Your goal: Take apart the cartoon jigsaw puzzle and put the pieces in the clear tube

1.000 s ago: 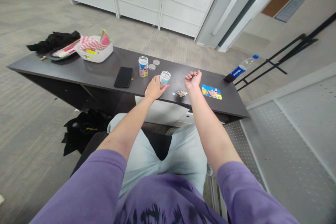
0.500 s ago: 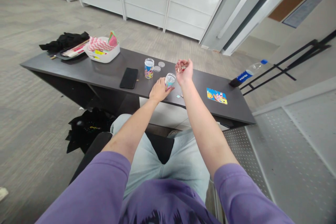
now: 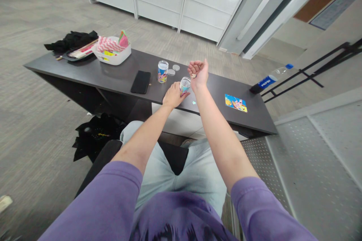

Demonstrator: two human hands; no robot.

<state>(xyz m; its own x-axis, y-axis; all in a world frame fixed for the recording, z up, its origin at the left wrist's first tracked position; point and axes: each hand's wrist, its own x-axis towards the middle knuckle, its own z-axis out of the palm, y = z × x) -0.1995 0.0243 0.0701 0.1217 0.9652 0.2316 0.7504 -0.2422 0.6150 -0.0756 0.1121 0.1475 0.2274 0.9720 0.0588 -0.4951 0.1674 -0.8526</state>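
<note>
My left hand (image 3: 173,95) is wrapped round a small clear jar (image 3: 184,85) with a coloured label, upright near the desk's front edge. Just right of the jar's mouth, my right hand (image 3: 198,75) is cupped palm up with a small pale puzzle piece (image 3: 194,76) on it. One light blue piece (image 3: 194,102) lies on the desk below that hand. A second jar (image 3: 163,72) with a cartoon label stands to the left, beside two round lids (image 3: 171,72). A colourful cartoon picture (image 3: 236,103) lies flat on the right.
On the dark desk (image 3: 113,84) are a black phone (image 3: 140,82), a white basket (image 3: 115,58) and a tray (image 3: 79,55) with black cloth at the left. A Pepsi bottle (image 3: 266,81) lies tilted at the right end. A black bag (image 3: 98,133) is on the floor.
Fewer pieces show in my right hand, which has tilted toward the jar. One of the pieces on the desk is no longer visible. My left hand keeps its hold on the jar.
</note>
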